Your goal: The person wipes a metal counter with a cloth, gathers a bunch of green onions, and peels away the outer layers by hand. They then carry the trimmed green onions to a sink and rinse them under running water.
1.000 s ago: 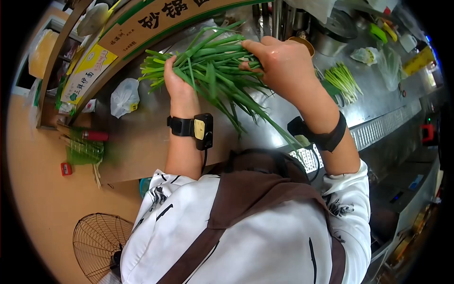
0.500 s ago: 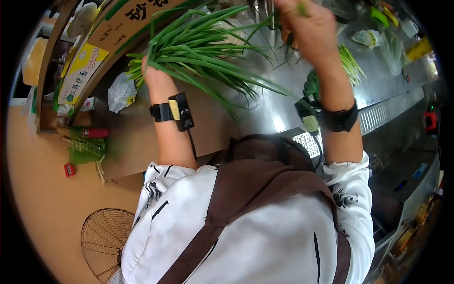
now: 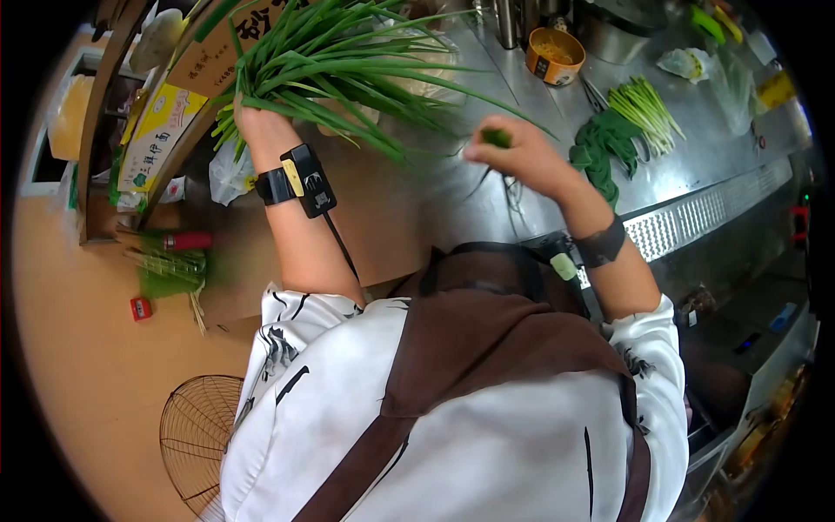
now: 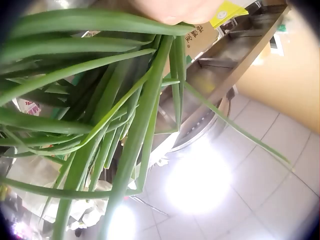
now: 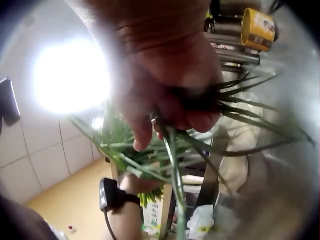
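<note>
A big bunch of green onions [image 3: 348,83] is gripped low by my left hand [image 3: 263,129], its long leaves fanning to the right over the steel table. Leaves fill much of the left wrist view, where part of the hand [image 4: 175,7] shows at the top. To the right of the bunch, my right hand [image 3: 526,157] pinches several loose green onion leaves between thumb and fingers. Up close in the right wrist view, these thin leaves [image 5: 174,160] hang below the fingers and stick out to the side. The bunch shows behind them.
A bundle of slim green onions [image 3: 648,113] lies on the table [image 3: 557,191] at right, beside a crumpled dark green thing [image 3: 604,148]. Farther back stand an orange tub [image 3: 555,56] and a steel pot [image 3: 613,39]. A plastic bag [image 3: 230,178] sits left, near a printed carton [image 3: 209,70].
My left hand has carried the bunch left and away from me. My right hand has left the bunch, swung out to the right and come back lower, holding loose leaves.
</note>
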`<state>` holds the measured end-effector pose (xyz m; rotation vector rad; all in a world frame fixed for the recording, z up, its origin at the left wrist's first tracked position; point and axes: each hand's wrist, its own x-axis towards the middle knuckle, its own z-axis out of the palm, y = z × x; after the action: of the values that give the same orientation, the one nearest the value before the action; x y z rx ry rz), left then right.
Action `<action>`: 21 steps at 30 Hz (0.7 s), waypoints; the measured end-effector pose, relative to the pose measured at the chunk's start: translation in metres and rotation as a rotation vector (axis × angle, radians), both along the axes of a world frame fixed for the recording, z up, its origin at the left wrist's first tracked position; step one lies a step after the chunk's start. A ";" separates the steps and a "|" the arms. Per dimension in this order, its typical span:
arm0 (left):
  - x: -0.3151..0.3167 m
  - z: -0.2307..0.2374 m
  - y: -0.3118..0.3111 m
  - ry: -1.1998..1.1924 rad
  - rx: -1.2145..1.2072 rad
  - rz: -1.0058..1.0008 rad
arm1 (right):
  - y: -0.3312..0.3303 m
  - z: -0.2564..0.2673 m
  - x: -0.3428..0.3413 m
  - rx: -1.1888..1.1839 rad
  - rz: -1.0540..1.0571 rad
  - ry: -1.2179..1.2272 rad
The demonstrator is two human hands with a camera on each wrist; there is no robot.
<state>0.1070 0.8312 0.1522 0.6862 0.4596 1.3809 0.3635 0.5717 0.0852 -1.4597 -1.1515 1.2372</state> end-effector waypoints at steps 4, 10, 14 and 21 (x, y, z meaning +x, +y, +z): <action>0.002 -0.003 0.006 0.056 0.062 0.006 | 0.022 -0.028 -0.031 0.356 0.056 -0.181; 0.009 0.002 0.006 0.107 0.137 0.012 | 0.043 -0.036 -0.043 0.359 -0.334 -0.397; 0.028 0.021 -0.011 0.049 0.112 0.055 | 0.053 -0.029 -0.051 0.433 -0.238 -0.556; 0.025 0.021 -0.009 0.045 0.173 0.059 | 0.053 -0.037 -0.040 0.595 -0.128 -0.499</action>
<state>0.1316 0.8225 0.1735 0.8524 0.4017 1.4748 0.3239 0.6250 0.0486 -1.3709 -1.5578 0.3769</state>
